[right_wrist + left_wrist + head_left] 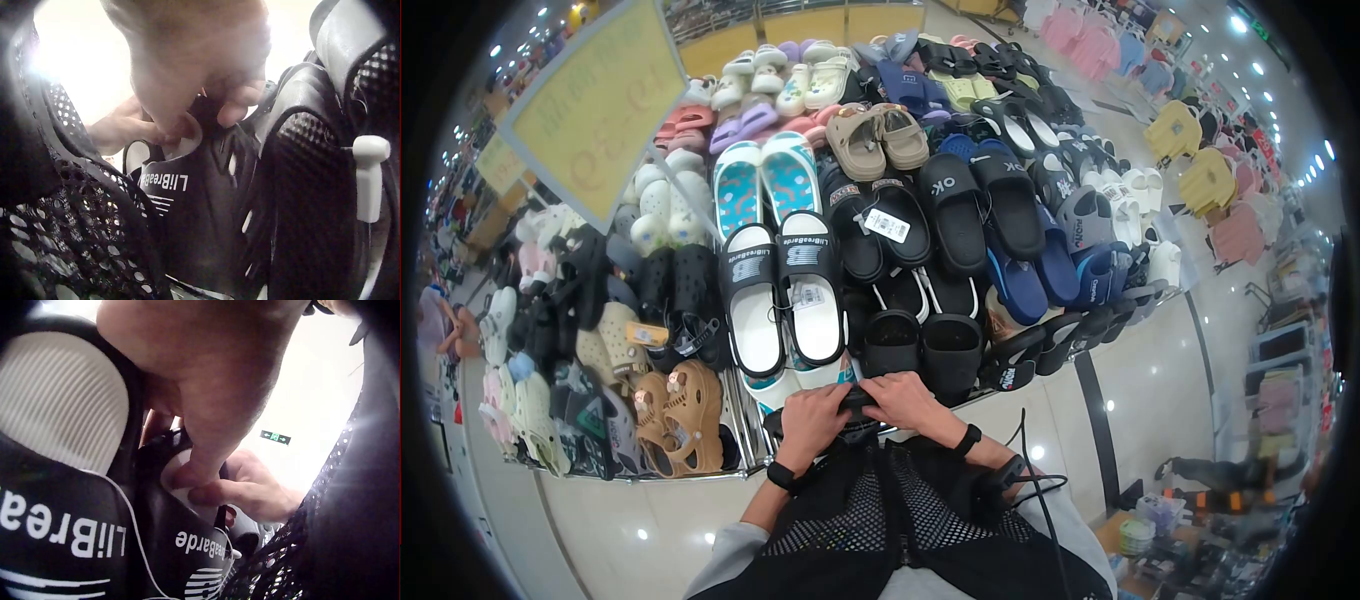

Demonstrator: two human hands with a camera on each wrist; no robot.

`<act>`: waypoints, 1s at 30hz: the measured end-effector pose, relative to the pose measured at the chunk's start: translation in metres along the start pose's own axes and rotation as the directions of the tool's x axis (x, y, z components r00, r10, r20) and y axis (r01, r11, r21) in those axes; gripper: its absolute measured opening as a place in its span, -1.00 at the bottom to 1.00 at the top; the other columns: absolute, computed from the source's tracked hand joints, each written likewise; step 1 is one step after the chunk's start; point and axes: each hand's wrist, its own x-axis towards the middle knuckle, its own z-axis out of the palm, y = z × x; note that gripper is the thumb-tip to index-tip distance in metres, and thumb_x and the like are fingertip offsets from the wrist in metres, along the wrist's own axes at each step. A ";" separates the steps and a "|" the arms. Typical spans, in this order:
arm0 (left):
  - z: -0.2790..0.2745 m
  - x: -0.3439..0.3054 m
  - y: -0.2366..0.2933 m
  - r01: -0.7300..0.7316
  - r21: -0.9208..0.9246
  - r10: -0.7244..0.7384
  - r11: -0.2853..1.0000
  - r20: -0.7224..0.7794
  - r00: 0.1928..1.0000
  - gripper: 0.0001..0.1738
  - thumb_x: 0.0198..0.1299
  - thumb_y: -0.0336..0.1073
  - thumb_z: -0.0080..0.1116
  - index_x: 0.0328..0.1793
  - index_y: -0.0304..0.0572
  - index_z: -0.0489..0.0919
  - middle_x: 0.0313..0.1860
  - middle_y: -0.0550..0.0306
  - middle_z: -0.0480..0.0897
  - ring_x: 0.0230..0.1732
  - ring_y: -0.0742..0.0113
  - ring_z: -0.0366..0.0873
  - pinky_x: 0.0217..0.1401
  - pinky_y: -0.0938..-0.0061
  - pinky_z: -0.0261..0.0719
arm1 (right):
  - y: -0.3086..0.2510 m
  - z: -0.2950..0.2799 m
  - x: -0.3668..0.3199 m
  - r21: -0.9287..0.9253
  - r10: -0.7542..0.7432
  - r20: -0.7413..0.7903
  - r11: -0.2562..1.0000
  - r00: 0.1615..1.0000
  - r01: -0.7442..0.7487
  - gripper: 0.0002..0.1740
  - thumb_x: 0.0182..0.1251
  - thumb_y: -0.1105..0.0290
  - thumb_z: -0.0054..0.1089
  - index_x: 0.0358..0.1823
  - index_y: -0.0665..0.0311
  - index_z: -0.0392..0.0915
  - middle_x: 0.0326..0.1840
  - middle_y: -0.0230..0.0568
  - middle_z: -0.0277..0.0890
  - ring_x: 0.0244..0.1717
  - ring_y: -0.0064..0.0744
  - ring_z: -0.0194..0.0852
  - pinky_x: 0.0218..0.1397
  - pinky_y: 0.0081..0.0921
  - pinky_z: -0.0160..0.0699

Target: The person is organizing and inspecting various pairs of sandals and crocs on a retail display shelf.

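Observation:
At the front edge of the display, my left hand point(814, 422) and my right hand point(903, 400) grip a black slide sandal point(856, 402) together. In the left wrist view the slide's strap point(203, 545) carries white "LiBreaBarde" lettering. Both thumbs reach into its opening over the pale footbed, seen in both wrist views. Curled fingers of my right hand lie along the slide's outer side point(215, 206). In the head view the hands hide most of it. Just ahead lies a pair of black-and-white slides point(805, 258) with similar lettering and a tag.
Rows of footwear fill the display, with black slides point(952, 352) to the right and brown clogs point(692, 415) to the left. A yellow price sign point(600, 110) rises at upper left. The tiled floor point(1040, 420) shows at right, with a cable point(1040, 490) hanging by my right arm.

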 end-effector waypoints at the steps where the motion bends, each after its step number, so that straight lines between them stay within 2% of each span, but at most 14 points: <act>1: 0.000 0.000 0.001 0.015 0.001 -0.015 1.000 0.004 1.000 -0.55 0.05 -0.18 0.43 0.11 0.01 0.66 -0.18 0.17 0.78 -0.19 0.11 0.77 -0.14 0.20 0.68 | 0.000 -0.001 0.001 0.000 0.000 -0.003 1.000 1.000 0.000 -0.56 0.13 0.13 0.49 -0.09 0.26 0.59 -0.24 -0.14 0.73 -0.22 -0.10 0.74 -0.16 -0.20 0.70; 3: -0.001 0.000 0.001 0.021 0.006 -0.021 1.000 0.020 1.000 -0.55 0.06 -0.18 0.42 0.12 0.01 0.65 -0.18 0.17 0.78 -0.18 0.11 0.76 -0.14 0.20 0.67 | -0.002 -0.011 0.004 0.003 0.044 0.135 0.999 0.990 -0.045 -0.48 0.15 0.13 0.49 0.04 0.31 0.60 -0.13 -0.10 0.74 -0.17 -0.05 0.76 -0.14 -0.18 0.70; 4: -0.002 0.001 0.001 0.030 0.010 -0.030 1.000 0.033 0.999 -0.54 0.06 -0.19 0.42 0.13 0.01 0.65 -0.17 0.16 0.77 -0.18 0.10 0.76 -0.14 0.20 0.67 | -0.004 -0.016 0.007 0.001 0.042 0.132 0.999 0.990 -0.042 -0.48 0.15 0.13 0.49 0.04 0.31 0.60 -0.13 -0.10 0.74 -0.17 -0.05 0.76 -0.14 -0.18 0.70; 6: -0.004 0.000 0.000 0.013 0.021 -0.014 1.000 0.052 0.999 -0.53 0.06 -0.19 0.42 0.14 0.00 0.64 -0.17 0.16 0.77 -0.17 0.10 0.76 -0.13 0.19 0.67 | -0.009 -0.028 0.015 -0.047 0.101 0.294 0.995 0.951 -0.091 -0.48 0.15 0.12 0.49 0.04 0.29 0.60 -0.14 -0.09 0.74 -0.17 -0.02 0.75 -0.14 -0.14 0.69; 9: -0.009 -0.001 0.002 -0.014 0.026 0.012 1.000 0.052 0.999 -0.53 0.06 -0.20 0.42 0.14 -0.01 0.63 -0.17 0.14 0.76 -0.16 0.10 0.75 -0.13 0.19 0.67 | -0.007 -0.020 0.016 -0.059 0.089 0.314 0.995 0.945 -0.074 -0.47 0.15 0.11 0.49 0.05 0.28 0.61 -0.15 -0.08 0.74 -0.17 0.01 0.75 -0.14 -0.11 0.68; 16: -0.004 -0.002 0.001 0.000 0.027 0.000 1.000 0.028 1.000 -0.57 0.06 -0.20 0.43 0.07 -0.05 0.62 -0.17 0.14 0.75 -0.16 0.12 0.75 -0.12 0.21 0.66 | -0.004 -0.014 0.008 -0.013 0.082 0.253 0.997 0.964 -0.081 -0.48 0.16 0.14 0.50 0.07 0.26 0.59 -0.12 -0.12 0.74 -0.16 -0.01 0.74 -0.11 -0.13 0.67; 20: -0.002 -0.002 0.001 0.013 0.016 -0.013 1.000 0.038 0.999 -0.55 0.04 -0.20 0.44 0.09 -0.05 0.63 -0.16 0.15 0.76 -0.16 0.12 0.76 -0.11 0.21 0.66 | -0.003 -0.008 0.004 -0.014 0.079 0.195 0.997 0.978 -0.078 -0.44 0.13 0.16 0.52 0.13 0.25 0.59 -0.10 -0.19 0.75 -0.15 -0.09 0.75 -0.10 -0.17 0.67; 25: 0.006 -0.006 -0.001 -0.014 0.005 0.014 1.000 -0.045 0.999 -0.53 0.04 -0.23 0.44 0.12 -0.05 0.65 -0.13 0.16 0.78 -0.17 0.10 0.76 -0.09 0.21 0.66 | -0.003 -0.003 0.001 -0.028 0.068 0.157 0.998 0.985 -0.064 -0.41 0.10 0.16 0.53 0.15 0.23 0.60 -0.09 -0.21 0.75 -0.15 -0.14 0.76 -0.08 -0.19 0.68; 28: -0.001 -0.003 0.001 0.025 0.025 -0.025 0.999 0.013 1.000 -0.56 0.05 -0.26 0.42 0.10 -0.05 0.65 -0.14 0.15 0.77 -0.17 0.10 0.76 -0.10 0.20 0.66 | -0.009 -0.008 0.004 -0.015 0.087 0.140 0.996 0.986 -0.086 -0.42 0.11 0.16 0.52 0.15 0.23 0.59 -0.11 -0.17 0.75 -0.14 -0.13 0.76 -0.07 -0.19 0.68; 30: -0.004 -0.001 -0.001 0.033 0.018 -0.034 0.999 0.029 0.999 -0.57 0.05 -0.27 0.41 0.09 -0.05 0.65 -0.16 0.14 0.77 -0.17 0.09 0.75 -0.10 0.20 0.66 | -0.010 -0.010 0.006 -0.011 0.098 0.122 0.995 0.988 -0.098 -0.50 0.11 0.19 0.50 0.07 0.19 0.62 -0.23 -0.19 0.70 -0.21 -0.09 0.73 -0.12 -0.20 0.68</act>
